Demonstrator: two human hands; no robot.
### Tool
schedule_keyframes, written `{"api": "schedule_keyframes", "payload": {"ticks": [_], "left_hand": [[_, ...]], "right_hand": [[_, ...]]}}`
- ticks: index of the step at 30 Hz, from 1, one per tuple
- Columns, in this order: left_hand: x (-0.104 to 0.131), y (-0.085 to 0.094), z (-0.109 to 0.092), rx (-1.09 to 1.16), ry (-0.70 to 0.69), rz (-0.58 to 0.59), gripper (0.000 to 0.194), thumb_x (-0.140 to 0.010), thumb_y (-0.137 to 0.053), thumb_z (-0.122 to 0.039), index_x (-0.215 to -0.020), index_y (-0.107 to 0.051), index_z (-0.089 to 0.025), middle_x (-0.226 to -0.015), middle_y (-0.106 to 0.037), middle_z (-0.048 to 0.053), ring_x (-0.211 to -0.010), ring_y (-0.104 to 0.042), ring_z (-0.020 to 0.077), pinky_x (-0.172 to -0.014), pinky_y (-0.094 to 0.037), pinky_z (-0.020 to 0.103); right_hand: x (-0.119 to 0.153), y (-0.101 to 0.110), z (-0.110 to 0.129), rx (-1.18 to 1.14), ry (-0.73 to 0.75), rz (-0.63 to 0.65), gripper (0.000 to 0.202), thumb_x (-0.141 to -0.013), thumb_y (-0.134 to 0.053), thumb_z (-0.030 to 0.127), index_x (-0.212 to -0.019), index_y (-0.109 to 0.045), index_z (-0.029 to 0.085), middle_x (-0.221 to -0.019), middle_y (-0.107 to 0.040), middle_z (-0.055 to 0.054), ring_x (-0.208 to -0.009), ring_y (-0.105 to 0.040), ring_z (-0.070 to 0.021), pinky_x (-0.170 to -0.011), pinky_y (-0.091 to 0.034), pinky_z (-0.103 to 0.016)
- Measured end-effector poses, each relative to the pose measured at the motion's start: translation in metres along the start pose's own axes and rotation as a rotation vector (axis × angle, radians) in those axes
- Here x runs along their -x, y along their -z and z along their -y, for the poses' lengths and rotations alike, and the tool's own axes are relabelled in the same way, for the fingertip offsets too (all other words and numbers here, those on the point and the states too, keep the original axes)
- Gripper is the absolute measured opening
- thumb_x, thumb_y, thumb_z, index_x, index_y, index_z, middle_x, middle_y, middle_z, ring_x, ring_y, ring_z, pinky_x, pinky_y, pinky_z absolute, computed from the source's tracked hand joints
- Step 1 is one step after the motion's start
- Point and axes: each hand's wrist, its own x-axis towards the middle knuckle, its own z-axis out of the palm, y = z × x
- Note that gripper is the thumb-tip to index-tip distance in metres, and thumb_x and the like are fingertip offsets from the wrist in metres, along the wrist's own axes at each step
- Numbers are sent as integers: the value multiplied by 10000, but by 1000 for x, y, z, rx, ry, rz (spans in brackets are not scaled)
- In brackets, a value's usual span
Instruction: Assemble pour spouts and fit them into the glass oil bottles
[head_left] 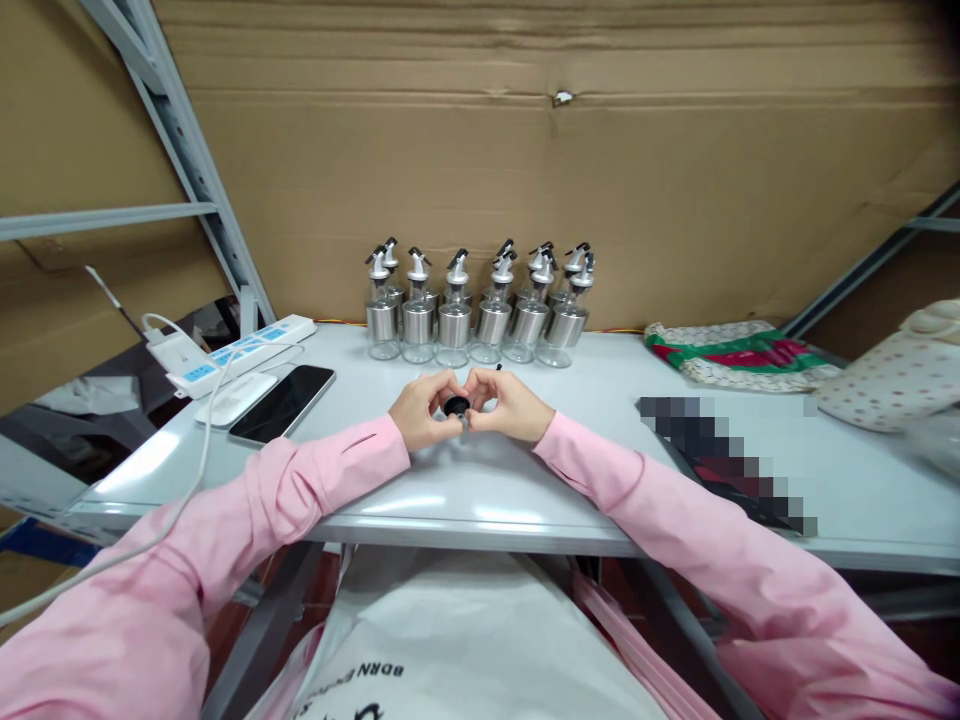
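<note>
Between my hands, just above the table's middle, is a bottle pourer spout (456, 406) with a black stopper end that faces me. My left hand (425, 408) closes on it from the left, thumb and fingers curled round it. From the right, my right hand (510, 404) pinches the same piece. Most of the spout is hidden by my fingers; a small dark tip sticks out above the right hand. Beyond my hands stand several glass oil bottles (454, 325) with steel sleeves, each topped by a silver spout with a black flip lever.
A phone (283, 404), a white charger pad (236, 398) and a power strip (240, 355) lie at the left, with a white cable crossing my left sleeve. Patterned cloth (739, 355) and a dotted bag (892, 370) are at the right. Cardboard (465, 150) walls the back.
</note>
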Motion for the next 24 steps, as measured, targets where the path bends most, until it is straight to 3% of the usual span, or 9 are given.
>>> {"api": "schedule_keyframes", "payload": {"ticks": [6,13,16,20,24], "left_hand": [[-4,1,8,-13,-174,-118,333,-744,-536,-240,-1072,-513,-189,-818,-498,5,-722,-491,124,-740,-420,285],[-5,0,13,35,-204,-144,275,-752,-579,-238,-1016,-525,-182,-913,-500,37,-849,-519,139,-741,-470,281],[-4,0,12,96,-210,-149,271,-716,-576,-172,-985,-541,-187,-926,-463,36,-856,-520,131,-730,-502,268],[-6,-1,12,88,-217,-205,299,-648,-531,-74,-925,-558,-181,-917,-429,31,-815,-514,119,-701,-506,250],[-8,-1,14,-32,-264,-201,334,-639,-490,-29,-925,-575,-180,-914,-455,31,-750,-505,100,-708,-482,251]], "right_hand": [[-3,6,-2,-151,43,-128,265,-610,-654,221,-759,-438,184,-757,-657,-5,-593,-629,-112,-569,-477,-232],[-5,7,-4,-140,70,-144,279,-603,-705,288,-735,-488,171,-819,-685,-41,-716,-642,-139,-737,-503,-314],[-3,11,-1,-35,82,-116,248,-623,-699,310,-777,-576,158,-873,-698,-58,-796,-653,-175,-799,-500,-350],[-3,22,5,144,109,-61,229,-752,-578,301,-914,-675,172,-966,-701,-59,-940,-639,-207,-880,-472,-361],[-9,43,-10,607,46,-306,251,-777,-492,148,-915,-699,178,-927,-710,-67,-899,-646,-222,-862,-467,-362]]}}
